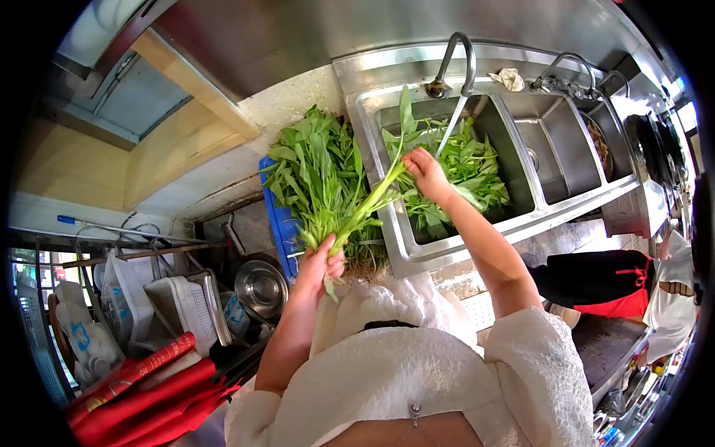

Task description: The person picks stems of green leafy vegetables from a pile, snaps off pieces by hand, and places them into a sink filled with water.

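The left hand [322,262] was clamped on the lower part of a bunch of green stems [365,208]. The right hand [427,174] was closed on the same bunch farther up, near the leafy end. The bunch spanned diagonally between both hands, over the gap between the heaped greens [316,167] and the near-left edge of the steel sink [408,264]. The heaped greens lay in and over a blue crate [279,216], just beside the sink. Loose leafy greens [477,167] occupied the leftmost basin, where a stream of water [452,125] ran from the curved faucet [471,63]. A crumpled cloth [509,79] rested on the rear sink ledge. A round metal bowl [260,287] was positioned to the left, near the crate.
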A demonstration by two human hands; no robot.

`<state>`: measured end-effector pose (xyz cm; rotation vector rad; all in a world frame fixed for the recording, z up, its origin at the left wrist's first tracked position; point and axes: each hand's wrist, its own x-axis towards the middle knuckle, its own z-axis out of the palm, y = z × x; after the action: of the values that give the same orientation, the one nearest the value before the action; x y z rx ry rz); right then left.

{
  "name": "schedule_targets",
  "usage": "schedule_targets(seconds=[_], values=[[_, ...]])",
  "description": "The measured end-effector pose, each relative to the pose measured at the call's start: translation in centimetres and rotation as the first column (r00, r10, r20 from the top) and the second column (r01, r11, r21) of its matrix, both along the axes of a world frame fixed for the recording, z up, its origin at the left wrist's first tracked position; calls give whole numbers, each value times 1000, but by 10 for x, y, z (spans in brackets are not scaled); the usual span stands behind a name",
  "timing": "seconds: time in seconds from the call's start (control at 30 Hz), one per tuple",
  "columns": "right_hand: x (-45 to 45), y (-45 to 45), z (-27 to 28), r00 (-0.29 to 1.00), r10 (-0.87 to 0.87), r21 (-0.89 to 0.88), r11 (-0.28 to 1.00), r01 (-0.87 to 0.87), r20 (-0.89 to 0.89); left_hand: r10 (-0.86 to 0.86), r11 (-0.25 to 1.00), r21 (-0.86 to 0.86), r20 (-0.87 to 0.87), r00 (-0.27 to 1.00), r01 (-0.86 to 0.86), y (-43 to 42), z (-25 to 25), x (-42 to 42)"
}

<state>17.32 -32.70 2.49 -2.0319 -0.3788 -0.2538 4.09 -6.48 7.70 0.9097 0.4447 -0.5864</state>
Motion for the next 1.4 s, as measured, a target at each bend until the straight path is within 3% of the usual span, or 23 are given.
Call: schedule_targets(seconds=[0.07, 0.1, 0.17, 0.2, 0.27, 0.3, 0.37, 0.47, 0.63, 0.7, 0.8, 0.87, 0.9, 0.97, 1.03, 1.07, 1.1, 1.13, 1.17, 1.23, 1.3, 1.37, 1.4], values=[[22, -13, -18, 915, -200, 182, 944, 276, -351, 12, 1000, -9, 10, 1000, -11, -2, 0, 2], [39, -33, -25, 766, -300, 186, 860, 475, -568, 7, 999, 36, -7, 1000, -6, 0, -2, 1], [54, -71, -23, 758, -426, -198, 904, 379, -493, 3, 996, 86, -25, 1000, -1, 5, -2, 0], [49, -70, -23, 755, -425, -197, 904, 379, -499, -2, 993, 120, -20, 1000, 4, 6, 0, -3], [38, -69, -21, 955, -258, -485, 823, 297, 146, -10, 988, 157, -1, 1000, 10, 7, 0, -3], [34, -63, -12, 992, -112, -368, 926, 85, -51, -7, 988, 154, -7, 1000, 8, 7, -2, -4], [17, -43, 16, 968, 236, -317, 915, -250, -83, -12, 980, 200, 10, 1000, 9, 5, -4, 0], [-10, -18, 42, 924, 361, -461, 803, -378, -130, -23, 987, 156, 5, 1000, 22, 7, -5, 7], [-20, -7, 31, 924, 360, -443, 812, -380, -132, -31, 999, 35, -67, 997, 33, 9, -7, 14], [-20, -4, 21, 926, 193, -51, 974, -221, -325, -32, 999, 30, -54, 998, 34, -6, -2, 13], [-12, 7, -1, 851, 81, 165, 986, 7, -519, -31, 999, 21, -17, 999, 32, -24, 1, 24], [-5, 19, -11, 742, 1, 317, 905, 285, -670, -32, 994, 102, 10, 999, 31, -31, -4, 31], [0, 24, -12, 743, -4, 313, 905, 287, -670, -35, 995, 98, 10, 999, 33, -32, -6, 34], [18, 27, -14, 395, -209, 140, 707, 693, -895, 8, 989, 145, 82, 997, -20, -36, -11, 38], [52, -33, -72, 319, -219, 179, 491, 853, -922, 22, 986, 165, 59, 998, -32, -29, -13, 31], [57, -58, -75, 387, -468, -115, 742, 661, -794, 24, 974, 225, 74, 997, -40, -24, -13, 27], [56, -67, -67, 525, -616, -466, 788, 404, -587, 27, 959, 279, 86, 996, -50, -20, -12, 22], [49, -63, -66, 649, -726, -547, 646, 533, -226, 35, 943, 327, 98, 995, -65, -18, -12, 19], [38, -57, -67, 672, -721, -546, 499, 673, 168, 45, 944, 322, 94, 995, -73, -15, -13, 18], [17, -34, -4, 780, -486, -446, 640, 625, 395, -4, 924, 379, 132, 991, -46, -11, -14, 18], [-9, -8, 33, 985, -64, -630, 762, 154, 163, -32, 910, 415, 129, 991, -25, -9, -7, 19], [-31, 21, 47, 869, 285, -511, 859, -45, 404, -52, 886, 464, 116, 992, -8, -10, -1, 23], [-33, 23, 45, 869, 285, -511, 858, -43, 405, -82, 873, 488, 136, 987, 6, -8, 1, 25]])
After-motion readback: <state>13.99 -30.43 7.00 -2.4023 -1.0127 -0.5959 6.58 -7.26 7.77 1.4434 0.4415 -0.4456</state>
